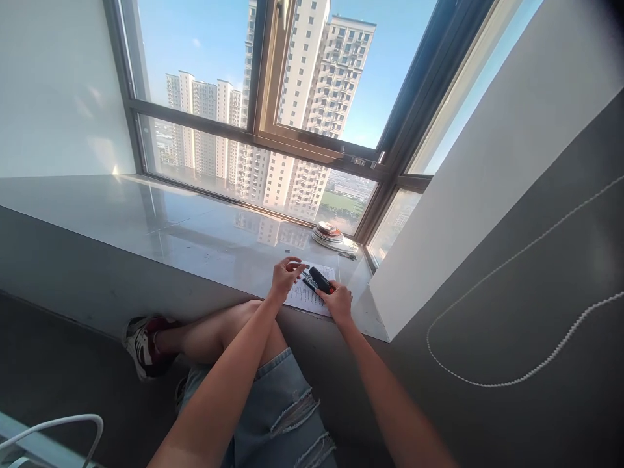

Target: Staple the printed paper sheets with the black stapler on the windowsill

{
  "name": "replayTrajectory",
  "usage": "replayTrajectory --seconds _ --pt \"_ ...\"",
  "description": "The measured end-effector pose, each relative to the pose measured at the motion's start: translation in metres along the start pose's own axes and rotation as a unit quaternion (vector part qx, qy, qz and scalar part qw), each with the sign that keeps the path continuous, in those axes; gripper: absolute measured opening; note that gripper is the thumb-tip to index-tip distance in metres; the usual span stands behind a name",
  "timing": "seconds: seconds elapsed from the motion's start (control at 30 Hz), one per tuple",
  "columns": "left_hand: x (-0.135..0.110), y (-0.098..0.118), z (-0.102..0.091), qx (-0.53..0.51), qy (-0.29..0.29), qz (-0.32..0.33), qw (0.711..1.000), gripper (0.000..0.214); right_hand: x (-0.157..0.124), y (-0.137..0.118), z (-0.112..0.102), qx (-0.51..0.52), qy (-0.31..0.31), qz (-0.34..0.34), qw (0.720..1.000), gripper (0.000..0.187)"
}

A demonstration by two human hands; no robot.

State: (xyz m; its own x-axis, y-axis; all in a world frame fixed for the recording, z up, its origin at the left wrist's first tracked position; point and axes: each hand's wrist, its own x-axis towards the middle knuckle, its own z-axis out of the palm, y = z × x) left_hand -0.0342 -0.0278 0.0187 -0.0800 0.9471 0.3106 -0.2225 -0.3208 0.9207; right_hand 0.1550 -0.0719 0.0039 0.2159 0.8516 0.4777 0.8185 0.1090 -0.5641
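Observation:
My right hand (339, 303) is closed around a black stapler (322, 279) with a bit of red near the grip. The stapler's top is swung up from its base, over the sill's near edge. Beside its open end, my left hand (286, 278) has thumb and fingertips pinched together at a small dark strip, too small to identify. Printed paper sheets (312, 300) lie flat under both hands. Behind the left hand, a small dark block (287, 251) rests on the sill.
A stack of round plate-like pieces (331, 236) stands in the sill's corner, with a small dark chain-like item (347, 256) beside it. The glossy window sill (195, 237) runs left. A beaded cord (507, 385) hangs at right. A white cable (63, 421) is at lower left.

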Motion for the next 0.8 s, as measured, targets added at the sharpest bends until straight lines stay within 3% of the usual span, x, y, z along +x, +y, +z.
replayTrajectory --seconds 0.1,0.23,0.3,0.47,0.53,0.6,0.67,0.73,0.8 --pt "-0.003 0.004 0.001 0.017 -0.03 0.019 0.999 0.045 -0.002 -0.01 -0.014 0.004 0.06 -0.146 0.987 0.053" --pt "-0.006 0.006 0.003 0.01 -0.104 0.044 0.994 0.05 0.002 -0.02 -0.028 0.074 0.002 -0.36 0.93 0.035" --pt "-0.006 0.005 0.004 0.007 -0.129 0.043 0.991 0.051 0.004 -0.02 -0.028 0.074 0.0 -0.399 0.914 0.027" --pt "-0.007 0.003 0.007 0.011 -0.145 0.038 0.989 0.052 0.009 -0.021 -0.023 0.048 0.001 -0.418 0.907 0.022" --pt "-0.008 0.005 0.007 0.011 -0.143 0.042 0.989 0.053 0.017 -0.02 -0.024 0.036 0.008 -0.41 0.911 0.02" --pt "-0.008 0.009 0.006 0.007 -0.132 0.04 0.99 0.053 0.035 -0.014 -0.028 0.035 0.063 -0.353 0.933 0.02" --pt "-0.008 0.011 0.005 -0.003 -0.105 0.03 0.994 0.052 0.059 0.001 -0.031 0.04 0.148 -0.243 0.958 0.02" --pt "-0.006 0.012 0.003 -0.015 -0.072 0.017 0.997 0.05 0.084 0.023 -0.031 0.021 0.188 -0.12 0.975 0.022" --pt "-0.004 0.011 0.002 -0.026 -0.049 0.009 0.998 0.047 0.102 0.05 -0.028 -0.03 0.12 -0.02 0.992 0.019"
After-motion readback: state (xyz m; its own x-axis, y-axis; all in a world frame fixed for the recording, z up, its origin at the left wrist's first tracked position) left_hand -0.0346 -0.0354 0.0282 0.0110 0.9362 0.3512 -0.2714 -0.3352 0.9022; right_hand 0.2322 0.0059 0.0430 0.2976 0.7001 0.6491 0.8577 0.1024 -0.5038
